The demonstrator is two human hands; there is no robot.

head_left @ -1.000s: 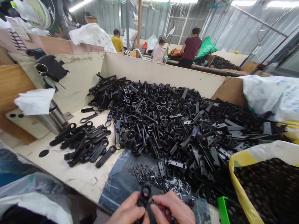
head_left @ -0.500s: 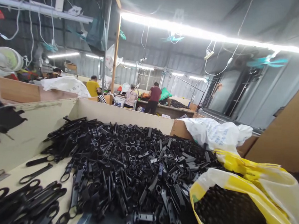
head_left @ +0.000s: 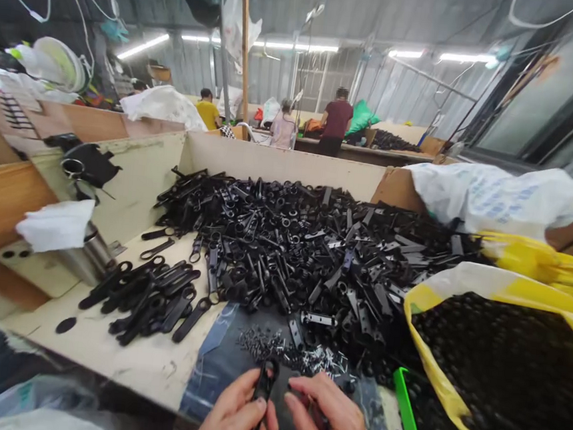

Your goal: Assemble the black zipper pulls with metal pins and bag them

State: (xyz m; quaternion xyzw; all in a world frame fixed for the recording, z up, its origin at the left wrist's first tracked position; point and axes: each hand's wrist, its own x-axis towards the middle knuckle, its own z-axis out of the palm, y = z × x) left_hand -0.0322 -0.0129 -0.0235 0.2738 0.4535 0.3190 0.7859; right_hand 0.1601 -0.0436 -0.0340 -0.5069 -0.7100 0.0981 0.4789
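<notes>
My left hand (head_left: 236, 415) is closed around a black plastic handle part (head_left: 264, 386) with a ring at its upper end, held upright over the dark mat (head_left: 213, 369). Just to its right is my right hand (head_left: 329, 416), thumb and fingers curled together. A small dark piece shows at its fingertips, too small to name. Beyond both hands lie small screws or pins (head_left: 321, 360), some silver and some dark. A big heap of black ring-ended parts (head_left: 283, 255) fills the bench behind them.
Left of the mat lies a smaller group of black handles (head_left: 153, 297). A steel cup (head_left: 93, 251) with white tissue stands by the left board. At right are a green tray (head_left: 407, 413) and a yellow-white sack (head_left: 457, 384) of small black pieces. Several people work far behind.
The view has tilted down and swung left, so scene items shift up and right. Both my hands have come into view, the left one holding a black handle part.
</notes>
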